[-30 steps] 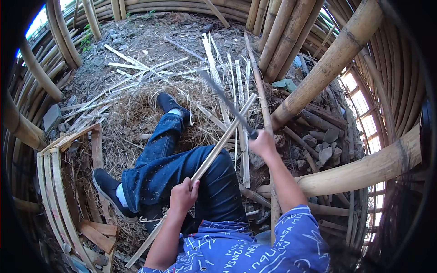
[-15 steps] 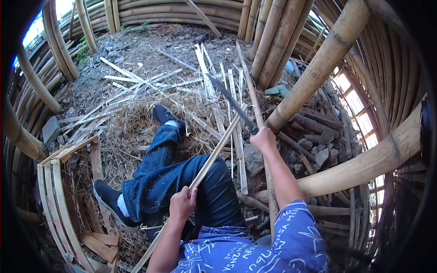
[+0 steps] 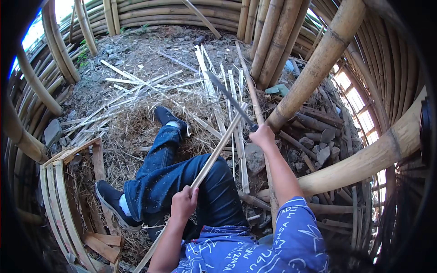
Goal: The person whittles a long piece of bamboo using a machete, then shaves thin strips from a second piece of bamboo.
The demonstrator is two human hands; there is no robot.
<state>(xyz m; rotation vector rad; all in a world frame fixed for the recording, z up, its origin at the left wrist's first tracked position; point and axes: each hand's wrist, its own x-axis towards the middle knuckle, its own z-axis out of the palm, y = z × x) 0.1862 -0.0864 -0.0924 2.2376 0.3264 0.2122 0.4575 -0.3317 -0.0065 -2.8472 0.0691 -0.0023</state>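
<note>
Blade and strip in hand, crossing above bent knee

Right hand (image 3: 262, 136) is clamped around the dark handle of a long blade (image 3: 230, 98), which points forward and to the left. Left hand (image 3: 184, 203) grips a pale bamboo strip (image 3: 219, 149), fingers closed about it, thumb along its upper side. Strip slants over the jeans (image 3: 218, 186) at the knee; its far end lies at the blade, contact between them not determinable. Loose strips (image 3: 136, 79) are scattered on the ground beyond the feet. Slatted wooden crate (image 3: 59, 200) stands at left.
</note>
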